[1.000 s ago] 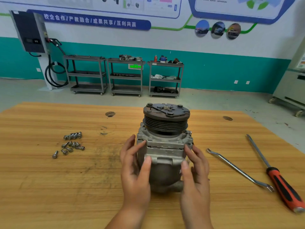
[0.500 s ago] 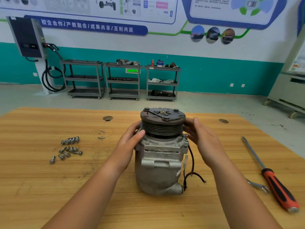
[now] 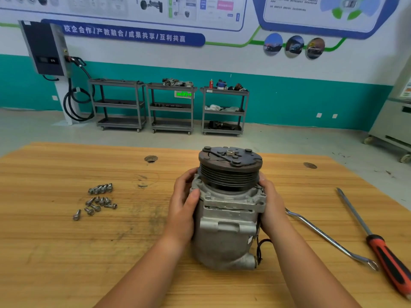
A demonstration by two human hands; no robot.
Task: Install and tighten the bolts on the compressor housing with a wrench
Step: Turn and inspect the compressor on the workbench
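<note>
Shelf carts (image 3: 171, 107) by the wall hold parts. On the table (image 3: 66, 263) the compressor (image 3: 226, 221) stands upright, grasped by left hand (image 3: 181, 210) and right hand (image 3: 272, 207). Screwdriver (image 3: 387, 263) and wrench (image 3: 322, 235) lie right; loose bolts (image 3: 100, 200) lie left.

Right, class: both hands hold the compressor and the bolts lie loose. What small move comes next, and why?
Probably the left hand should let go of the compressor and reach for one of the bolts on its side, while the right hand steadies it. No bolt is in hand, and the wrench lies untouched.
</note>
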